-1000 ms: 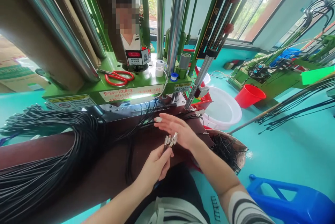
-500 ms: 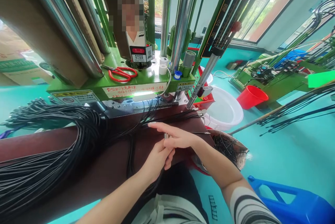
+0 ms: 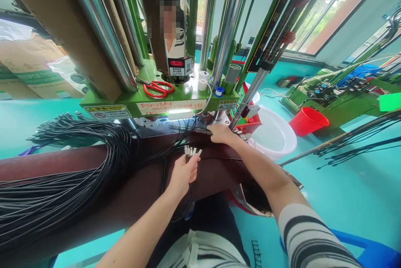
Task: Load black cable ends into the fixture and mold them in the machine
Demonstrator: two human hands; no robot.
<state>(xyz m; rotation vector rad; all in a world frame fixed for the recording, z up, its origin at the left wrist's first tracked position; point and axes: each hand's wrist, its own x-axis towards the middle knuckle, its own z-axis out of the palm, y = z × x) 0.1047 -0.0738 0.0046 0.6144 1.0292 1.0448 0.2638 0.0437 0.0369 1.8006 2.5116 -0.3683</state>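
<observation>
My left hand (image 3: 183, 174) is closed round several black cables, with their silvery metal connectors (image 3: 191, 151) sticking up above the fingers. The cables hang down below this hand. Farther forward, my right hand (image 3: 222, 134) reaches to the machine's front edge, fingers curled at the right end of a narrow metal bar (image 3: 200, 130). Its fingertips are partly hidden. Other thin black cables (image 3: 184, 131) run over that bar onto the brown table (image 3: 216, 172). At the left lies a large bundle of black cables (image 3: 115, 146).
Red-handled scissors (image 3: 158, 89) and a blue-and-white tape roll (image 3: 219, 91) rest on the green press plate (image 3: 125, 100), below a hot-surface warning sign (image 3: 177, 68). A white tub (image 3: 280, 134), a red bucket (image 3: 309, 121) and a blue stool (image 3: 369, 251) stand right.
My hands were together over the table, at the connectors. The right has moved forward to the metal bar. The left keeps the cables, their connectors now showing more.
</observation>
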